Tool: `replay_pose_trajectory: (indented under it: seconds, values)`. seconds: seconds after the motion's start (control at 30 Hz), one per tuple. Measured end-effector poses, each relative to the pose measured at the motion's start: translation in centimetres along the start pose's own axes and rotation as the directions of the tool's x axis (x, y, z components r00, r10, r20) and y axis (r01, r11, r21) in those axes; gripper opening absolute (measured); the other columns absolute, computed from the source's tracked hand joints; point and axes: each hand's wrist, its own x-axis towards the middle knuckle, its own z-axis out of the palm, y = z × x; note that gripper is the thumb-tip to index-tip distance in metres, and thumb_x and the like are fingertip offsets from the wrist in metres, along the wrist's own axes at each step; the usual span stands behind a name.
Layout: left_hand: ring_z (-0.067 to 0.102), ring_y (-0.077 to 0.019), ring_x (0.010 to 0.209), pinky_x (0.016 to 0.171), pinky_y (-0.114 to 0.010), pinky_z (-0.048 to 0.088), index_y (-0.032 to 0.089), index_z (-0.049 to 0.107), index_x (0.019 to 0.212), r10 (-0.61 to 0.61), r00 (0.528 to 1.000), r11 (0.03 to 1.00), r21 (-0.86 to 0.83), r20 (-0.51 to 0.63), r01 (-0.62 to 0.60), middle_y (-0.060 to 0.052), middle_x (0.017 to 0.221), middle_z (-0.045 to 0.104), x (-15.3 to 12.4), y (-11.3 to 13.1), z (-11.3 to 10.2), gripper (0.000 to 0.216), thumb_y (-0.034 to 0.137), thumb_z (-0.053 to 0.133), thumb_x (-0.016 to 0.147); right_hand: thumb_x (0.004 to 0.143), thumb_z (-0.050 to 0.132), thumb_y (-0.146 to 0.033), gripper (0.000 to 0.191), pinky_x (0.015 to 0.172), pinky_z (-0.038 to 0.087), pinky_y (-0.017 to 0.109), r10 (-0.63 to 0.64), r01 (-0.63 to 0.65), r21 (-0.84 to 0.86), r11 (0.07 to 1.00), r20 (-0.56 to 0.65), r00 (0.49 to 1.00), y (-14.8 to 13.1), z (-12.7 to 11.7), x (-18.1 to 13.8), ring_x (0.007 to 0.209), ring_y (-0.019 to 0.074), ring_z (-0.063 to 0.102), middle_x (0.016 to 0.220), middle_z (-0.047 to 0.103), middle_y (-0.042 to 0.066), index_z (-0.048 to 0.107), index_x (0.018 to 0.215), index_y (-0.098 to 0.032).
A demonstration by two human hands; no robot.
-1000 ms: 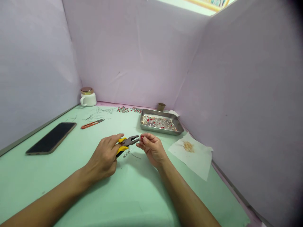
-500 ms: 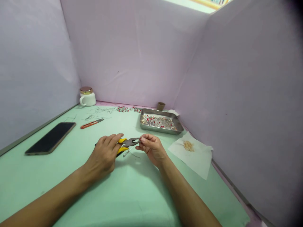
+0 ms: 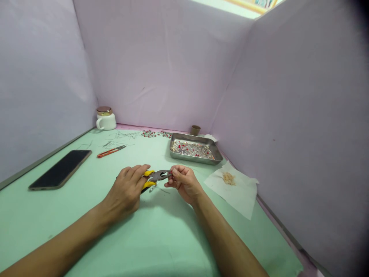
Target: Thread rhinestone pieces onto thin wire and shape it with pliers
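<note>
My left hand (image 3: 128,188) is wrapped round the yellow handles of a pair of pliers (image 3: 158,176), whose jaws point right. The jaw tips meet the fingertips of my right hand (image 3: 184,181). Between its thumb and forefinger, my right hand pinches a small red bead (image 3: 170,174), mostly covered by the fingers. Just below the pliers lies a thin wire (image 3: 163,190) with a few clear beads by its left end; whether it joins the red bead I cannot tell.
A metal tray (image 3: 196,159) of loose beads stands beyond my hands. Left are a phone (image 3: 62,169), orange thread snips (image 3: 111,151), wire pieces (image 3: 111,143) and a lidded white mug (image 3: 106,121). Beaded pieces (image 3: 148,134) lie at the back. Right is white paper (image 3: 242,196) with a tan pile.
The plier jaws have closed somewhat at my right fingertips. Both hands stay in nearly the same place, and the view has shifted slightly.
</note>
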Motion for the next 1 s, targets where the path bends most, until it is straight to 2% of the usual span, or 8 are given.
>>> replay_pose_trajectory:
  seconds: [0.13,0.23,0.37,0.5,0.77,1.0]
  values:
    - [0.047,-0.027,0.096,0.075,-0.04,0.04,0.011,0.049,0.101,-0.032,0.998,0.998,-0.05,0.046,0.034,-0.016,0.111,0.05,-0.2,-0.1,0.4,0.038,-0.002,0.036,0.068,0.061,0.072,-0.028,0.019,0.057,0.052,0.025,0.01,-0.011,0.027,1.0,0.01,1.0,-0.1,0.0,0.0,0.049,0.0074,0.053,0.054,0.058,-0.002,0.062,0.067,-0.014]
    - [0.046,-0.0266,0.098,0.077,-0.04,0.04,0.011,0.048,0.103,-0.041,0.998,0.996,-0.077,0.054,0.045,-0.016,0.112,0.049,-0.4,-0.1,0.7,0.039,-0.002,0.037,0.068,0.06,0.073,-0.025,0.018,0.06,0.052,0.026,0.005,-0.006,0.043,0.999,0.022,1.0,-0.2,-0.1,0.0,0.051,0.0085,0.055,0.055,0.06,-0.002,0.062,0.069,-0.014]
    - [0.045,-0.0279,0.1,0.078,-0.041,0.04,0.01,0.048,0.104,-0.025,1.0,0.996,-0.081,0.011,0.026,-0.017,0.113,0.048,-0.3,0.0,0.7,0.042,-0.003,0.039,0.065,0.057,0.074,-0.022,0.021,0.061,0.052,0.028,-0.011,0.009,0.05,0.999,0.027,1.0,0.0,-0.1,0.0,0.052,0.0095,0.057,0.058,0.062,-0.001,0.063,0.072,-0.014]
    - [0.043,-0.0308,0.103,0.081,-0.045,0.038,0.006,0.049,0.102,0.008,0.997,0.999,-0.043,-0.075,-0.011,-0.02,0.116,0.045,0.0,0.1,0.3,0.043,-0.004,0.04,0.061,0.06,0.072,-0.027,0.019,0.059,0.052,0.027,-0.008,0.007,0.037,0.999,0.029,1.0,0.0,-0.4,0.1,0.05,0.0083,0.055,0.057,0.059,-0.001,0.062,0.069,-0.013]
    - [0.042,-0.0307,0.105,0.082,-0.045,0.038,0.006,0.054,0.096,-0.013,1.0,1.0,0.016,-0.01,0.013,-0.02,0.119,0.045,0.2,0.2,-0.4,0.039,-0.003,0.039,0.062,0.062,0.071,-0.026,0.017,0.061,0.052,0.028,-0.022,0.024,-0.043,0.999,0.033,0.999,-0.4,-0.9,0.1,0.051,0.0082,0.055,0.058,0.059,-0.002,0.063,0.068,-0.013]
    - [0.041,-0.0309,0.107,0.082,-0.045,0.036,0.006,0.054,0.097,-0.004,1.0,1.0,0.031,0.011,0.004,-0.02,0.121,0.044,0.2,0.3,-0.2,0.039,-0.003,0.039,0.061,0.06,0.072,-0.026,0.018,0.059,0.053,0.028,-0.009,0.01,-0.04,0.999,0.02,1.0,-0.3,-0.7,0.1,0.049,0.008,0.055,0.058,0.06,-0.001,0.063,0.068,-0.013]
